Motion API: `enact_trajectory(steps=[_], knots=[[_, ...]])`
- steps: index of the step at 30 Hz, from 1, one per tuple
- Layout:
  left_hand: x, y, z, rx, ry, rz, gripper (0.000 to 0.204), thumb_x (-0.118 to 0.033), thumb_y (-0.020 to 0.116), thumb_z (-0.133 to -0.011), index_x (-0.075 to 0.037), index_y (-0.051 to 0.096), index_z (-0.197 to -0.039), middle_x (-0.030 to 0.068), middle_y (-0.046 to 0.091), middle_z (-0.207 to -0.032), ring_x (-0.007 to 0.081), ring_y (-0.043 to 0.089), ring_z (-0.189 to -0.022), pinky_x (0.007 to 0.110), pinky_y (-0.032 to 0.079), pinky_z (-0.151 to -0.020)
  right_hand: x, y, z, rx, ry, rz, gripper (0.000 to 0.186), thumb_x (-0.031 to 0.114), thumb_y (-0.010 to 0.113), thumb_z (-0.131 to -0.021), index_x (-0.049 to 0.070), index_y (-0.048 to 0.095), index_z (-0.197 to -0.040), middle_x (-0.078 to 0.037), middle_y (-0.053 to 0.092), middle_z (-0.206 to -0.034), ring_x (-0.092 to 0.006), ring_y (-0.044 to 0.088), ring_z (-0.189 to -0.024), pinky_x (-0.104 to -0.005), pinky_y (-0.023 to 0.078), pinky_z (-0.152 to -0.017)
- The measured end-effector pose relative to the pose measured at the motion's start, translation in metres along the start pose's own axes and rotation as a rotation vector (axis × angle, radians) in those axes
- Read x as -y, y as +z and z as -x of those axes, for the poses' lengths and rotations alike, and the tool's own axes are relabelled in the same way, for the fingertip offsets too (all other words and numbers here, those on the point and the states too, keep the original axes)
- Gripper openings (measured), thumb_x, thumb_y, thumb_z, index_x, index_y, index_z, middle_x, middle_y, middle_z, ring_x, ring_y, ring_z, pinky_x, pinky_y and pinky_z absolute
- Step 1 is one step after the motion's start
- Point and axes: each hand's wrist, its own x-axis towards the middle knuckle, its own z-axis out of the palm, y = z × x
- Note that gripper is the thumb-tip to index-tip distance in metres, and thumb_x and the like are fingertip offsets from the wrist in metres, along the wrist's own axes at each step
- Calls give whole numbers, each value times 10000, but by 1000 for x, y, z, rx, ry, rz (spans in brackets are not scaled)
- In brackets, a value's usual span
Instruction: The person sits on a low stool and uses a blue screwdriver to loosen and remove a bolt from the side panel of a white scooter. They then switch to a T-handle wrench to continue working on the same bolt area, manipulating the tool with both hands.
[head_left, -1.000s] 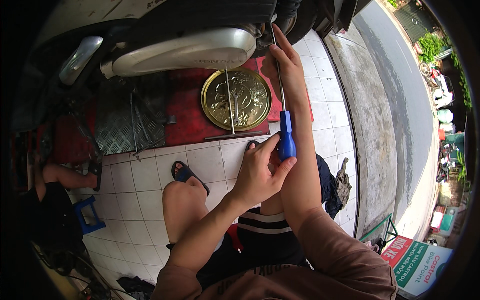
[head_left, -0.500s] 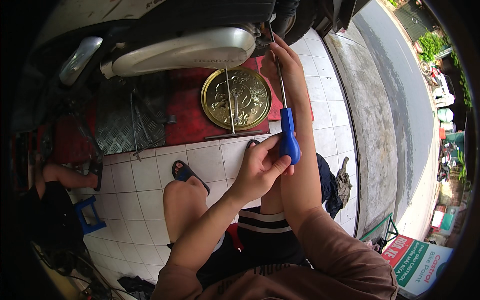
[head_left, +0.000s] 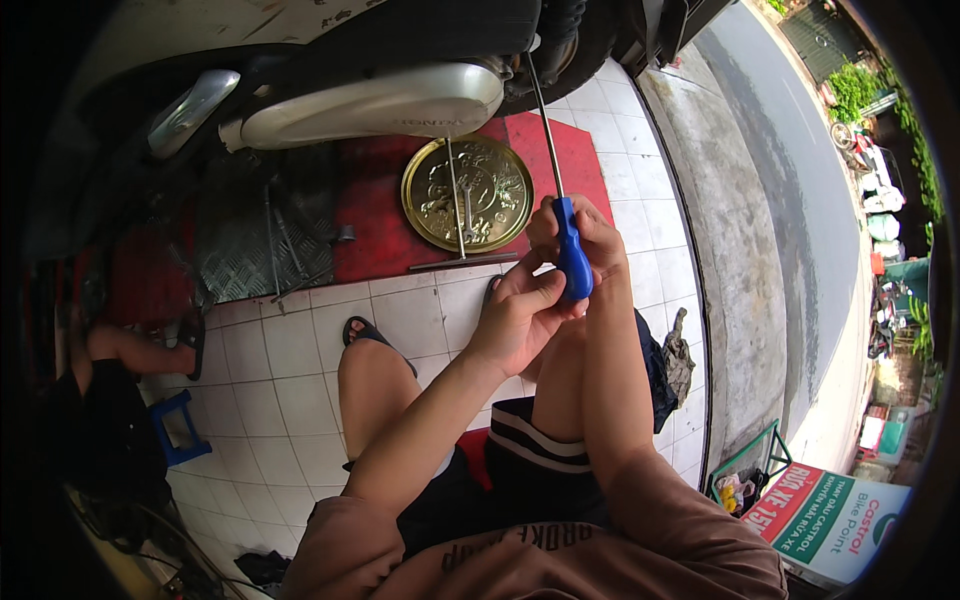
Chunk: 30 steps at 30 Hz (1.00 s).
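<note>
A long screwdriver [head_left: 571, 262] with a blue handle points up and slightly left. Its metal shaft reaches the underside of a motorbike beside the silver engine cover [head_left: 370, 108]; the tip's exact contact is hidden. My left hand [head_left: 512, 318] grips the lower, rounded end of the handle between thumb and fingers. Higher up, my right hand [head_left: 603, 243] has its fingers closed around the handle near the shaft. Left of the hands lies a round gold-coloured tray [head_left: 421, 212]. On it rests a wrench [head_left: 467, 212], with a T-bar tool [head_left: 457, 190] across the tray's edge.
Under the motorbike is a red platform [head_left: 372, 225] with a patterned metal plate [head_left: 232, 262]. Several tools lie on that plate. At far left are another person's leg [head_left: 140, 350] and a blue stool [head_left: 180, 430]. Dark cloth [head_left: 655, 375] lies right of my knee on the tiles.
My right hand has come down from beside the screwdriver's tip to its handle. My left hand stays on the handle's end. The handle has moved slightly up in the picture.
</note>
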Motion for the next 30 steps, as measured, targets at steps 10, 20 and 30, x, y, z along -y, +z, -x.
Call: enact_trajectory(steps=[10, 20, 30], knots=[[-16, 33, 9, -134, 471, -1240, 384, -301, 795, -822, -7, 614, -654, 23, 584, -516, 45, 526, -456, 200, 384, -434, 21, 20, 8, -83, 61, -187, 405, 365, 661, -907, -30, 570, -926, 1, 453, -701, -86, 353, -590, -249, 304, -509], [-10, 39, 5, -212, 728, -1563, 375, -287, 724, -817, -69, 509, -600, 53, 496, -438, 208, 545, -381, 320, 427, -406, 9, 15, 9, -112, 43, -224, 424, 355, 673, -904, -56, 571, -941, 9, 442, -636, -54, 361, -508, -221, 286, -430], [-4, 51, 12, -394, 747, -1958, 379, -340, 720, -826, -77, 529, -630, 66, 548, -477, 251, 576, -399, 353, 453, -406, 10, 19, 8, -204, 30, -118, 401, 332, 698, -878, -55, 598, -921, 32, 438, -591, -46, 397, -489, -201, 321, -422]])
